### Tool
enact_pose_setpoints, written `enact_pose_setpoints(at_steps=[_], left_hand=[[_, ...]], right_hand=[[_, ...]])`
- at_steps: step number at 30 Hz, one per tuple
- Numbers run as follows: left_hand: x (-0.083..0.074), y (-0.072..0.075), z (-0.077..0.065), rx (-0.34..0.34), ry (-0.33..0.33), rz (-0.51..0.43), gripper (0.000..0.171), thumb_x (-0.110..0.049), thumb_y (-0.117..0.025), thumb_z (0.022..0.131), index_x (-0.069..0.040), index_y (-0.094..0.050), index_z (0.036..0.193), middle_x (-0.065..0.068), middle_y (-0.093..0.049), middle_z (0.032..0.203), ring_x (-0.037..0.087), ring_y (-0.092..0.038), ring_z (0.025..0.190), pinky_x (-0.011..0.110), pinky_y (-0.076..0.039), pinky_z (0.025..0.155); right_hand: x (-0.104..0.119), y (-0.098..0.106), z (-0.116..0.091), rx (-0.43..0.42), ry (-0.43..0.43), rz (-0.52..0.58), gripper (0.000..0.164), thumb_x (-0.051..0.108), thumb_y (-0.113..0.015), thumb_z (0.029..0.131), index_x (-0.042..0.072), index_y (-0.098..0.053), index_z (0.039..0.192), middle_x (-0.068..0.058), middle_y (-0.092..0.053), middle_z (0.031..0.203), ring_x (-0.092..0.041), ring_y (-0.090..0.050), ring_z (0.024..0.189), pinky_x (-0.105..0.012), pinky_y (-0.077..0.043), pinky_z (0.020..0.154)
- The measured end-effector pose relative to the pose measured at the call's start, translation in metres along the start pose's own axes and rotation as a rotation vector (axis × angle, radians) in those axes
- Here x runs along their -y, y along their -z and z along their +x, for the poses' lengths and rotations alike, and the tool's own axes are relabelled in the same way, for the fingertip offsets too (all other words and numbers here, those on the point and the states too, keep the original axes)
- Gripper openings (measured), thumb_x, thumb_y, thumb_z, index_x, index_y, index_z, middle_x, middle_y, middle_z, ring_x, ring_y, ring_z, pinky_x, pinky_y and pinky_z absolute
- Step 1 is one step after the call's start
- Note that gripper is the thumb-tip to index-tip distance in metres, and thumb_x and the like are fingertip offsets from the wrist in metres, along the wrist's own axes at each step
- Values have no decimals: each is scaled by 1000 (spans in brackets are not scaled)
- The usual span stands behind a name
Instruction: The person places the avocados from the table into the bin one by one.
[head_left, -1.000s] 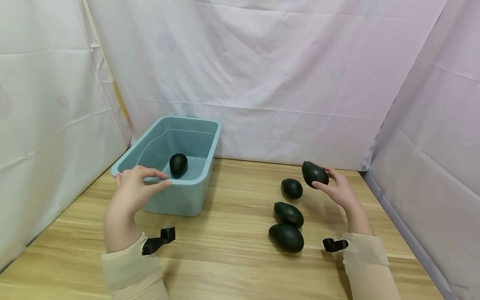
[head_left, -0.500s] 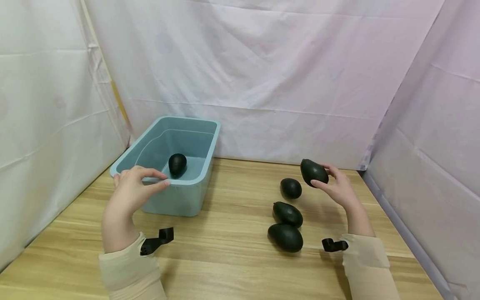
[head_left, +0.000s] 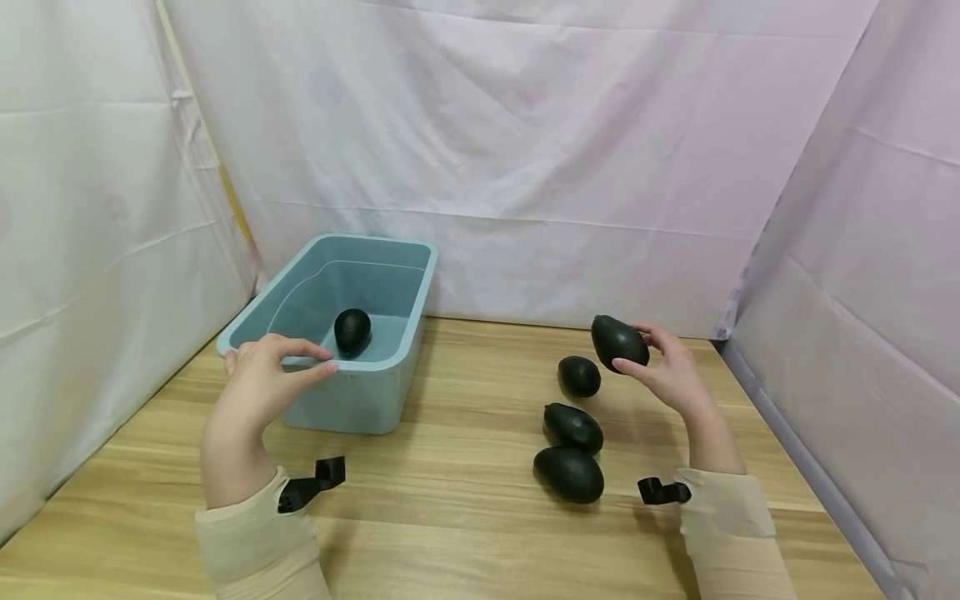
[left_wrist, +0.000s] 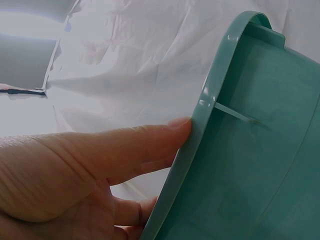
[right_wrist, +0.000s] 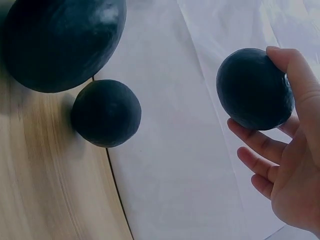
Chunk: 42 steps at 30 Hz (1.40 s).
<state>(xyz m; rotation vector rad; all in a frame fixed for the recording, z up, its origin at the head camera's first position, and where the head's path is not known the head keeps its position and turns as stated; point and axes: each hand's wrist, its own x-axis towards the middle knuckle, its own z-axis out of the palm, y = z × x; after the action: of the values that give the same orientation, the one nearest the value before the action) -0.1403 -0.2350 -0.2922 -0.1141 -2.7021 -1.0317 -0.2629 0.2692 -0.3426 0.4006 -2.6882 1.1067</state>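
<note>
My right hand [head_left: 670, 372] holds a dark green avocado [head_left: 618, 339] between thumb and fingers, lifted above the table at the right. The right wrist view shows the thumb [right_wrist: 292, 65] on one side of that avocado [right_wrist: 254, 90] and a finger on the other. Beside it, three more avocados lie on the table: a far one [head_left: 579, 376], a middle one [head_left: 573, 427] and a near one [head_left: 568, 474]. My left hand [head_left: 258, 387] pinches the near rim of a blue plastic bin [head_left: 352, 400]. Inside the bin rests one avocado [head_left: 352, 331].
The wooden table [head_left: 465, 508] carries everything. White cloth hangs behind it [head_left: 510, 167] and along both sides. The bin's right wall faces a stretch of wood between it and the avocados.
The right hand has moved slightly left with its avocado. The left hand keeps its place at the bin's rim, and the view has shifted a little.
</note>
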Motion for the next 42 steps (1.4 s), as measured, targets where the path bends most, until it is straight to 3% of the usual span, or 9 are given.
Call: enact_pose_setpoints(at_steps=[11,31,42], left_hand=[[-1,0,-1,-1,-1,0,29,-29,-72,87,-5,-73,105,22,-56,112,50,-34,112,69,15,100],[2,0,1,0,-13,11,30,-30,-71,88,-5,-73,105,24,-56,114,53,-33,115,70,16,99],[3,1,1,5,-19,8,31,-30,-71,88,-5,-73,106,24,-56,113,52,-34,113,70,16,98]], right_hand=[[14,-3,-2,-4,9,2,70,39,-74,84,7,-46,139,-25,-46,127,-46,-34,126,-68,-30,93],[49,-10,10,-13,103,-19,68,41,-76,81,11,-50,137,-16,-55,119,-40,-41,119,-63,-34,90],[71,-22,17,0,111,11,65,38,-78,80,15,-52,134,-15,-55,116,-38,-33,122,-62,-31,92]])
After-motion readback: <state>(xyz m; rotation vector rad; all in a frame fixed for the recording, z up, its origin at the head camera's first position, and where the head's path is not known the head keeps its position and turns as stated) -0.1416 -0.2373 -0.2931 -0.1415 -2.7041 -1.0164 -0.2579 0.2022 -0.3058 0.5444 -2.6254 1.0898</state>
